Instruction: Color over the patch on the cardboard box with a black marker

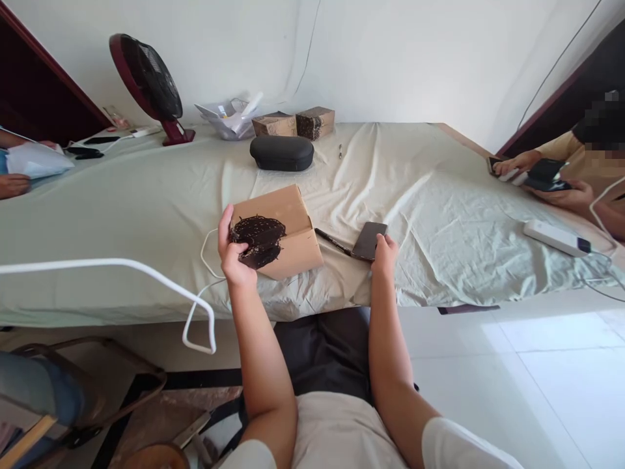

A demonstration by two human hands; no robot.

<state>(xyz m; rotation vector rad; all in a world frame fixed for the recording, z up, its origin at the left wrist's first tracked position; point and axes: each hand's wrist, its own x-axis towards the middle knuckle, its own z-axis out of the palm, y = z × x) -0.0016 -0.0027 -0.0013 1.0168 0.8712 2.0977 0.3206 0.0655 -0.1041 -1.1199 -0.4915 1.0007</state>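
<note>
My left hand (237,257) grips the left end of a brown cardboard box (294,212). The thumb lies over a dense black scribbled patch on the box, and the other fingers go round its edge. A dark smartphone (370,240) lies at the table's near side, with my right hand (385,254) closed on its right edge. Between box and phone is a slim black pen (333,241), its right end meeting the phone's left side. Whether the pen touches the box I cannot tell.
Behind the box stand a black zip case (282,153), two small cardboard boxes (274,124), a clear plastic basket (229,124) and a fan (149,78). A white cable (122,263) crosses at left. A power strip (556,238) and another person's hands (576,195) are at right.
</note>
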